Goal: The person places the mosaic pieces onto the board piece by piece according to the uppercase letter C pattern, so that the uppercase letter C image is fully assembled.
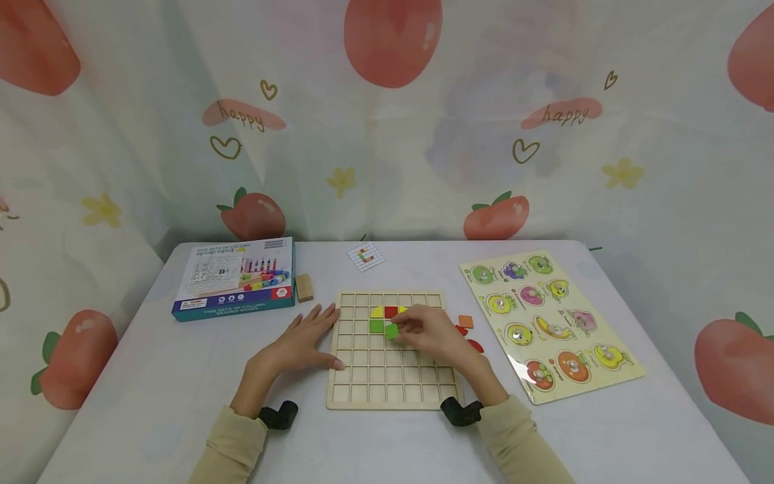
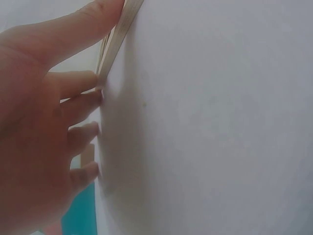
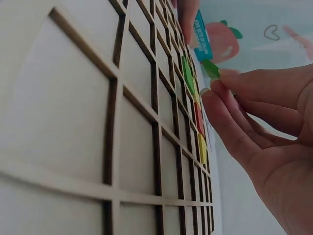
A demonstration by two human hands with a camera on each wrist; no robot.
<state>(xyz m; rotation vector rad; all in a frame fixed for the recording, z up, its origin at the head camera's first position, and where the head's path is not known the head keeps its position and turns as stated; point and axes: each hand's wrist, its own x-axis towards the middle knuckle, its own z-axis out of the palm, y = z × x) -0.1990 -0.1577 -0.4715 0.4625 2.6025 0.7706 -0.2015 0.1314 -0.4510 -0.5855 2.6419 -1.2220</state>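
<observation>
Sleeves, 2, beige, at the near edge of the table [image 1: 181, 376]; a dark wrist-worn unit under each.

Left hand [image 1: 300, 344]: fingers straight and spread, palm down on the table, fingertips and thumb against the left edge of the grid board [image 1: 393, 376]. It holds nothing and seems to steady the board.

Right hand [image 1: 432, 336]: grip pinching 1 green tile [image 1: 392, 331] between thumb and fingertips, held low over the board's upper middle. The right wrist view shows the tile tilted, raised off the cell, not yet seated.

Grid board: wooden, flat on the table between both hands. Seated so far, as far as visible: 1 green square [image 1: 377, 326], 1 red square [image 1: 391, 312], yellow pieces [image 1: 377, 312] flanking the red. All sit in the upper rows; every other visible cell is bare wood.

Loose pieces right of the board: 1 orange square [image 1: 465, 321], red pieces [image 1: 474, 345], partly hidden by the right hand.

Pattern card [image 1: 365, 256]: beyond the board, showing a coloured figure.

Judged progress: early; about 4 pieces placed, 1 in hand, the loose ones still to go.

Other items: boxed toy [image 1: 236, 277], wooden block [image 1: 304, 287], fruit peg puzzle [image 1: 550, 323].
</observation>
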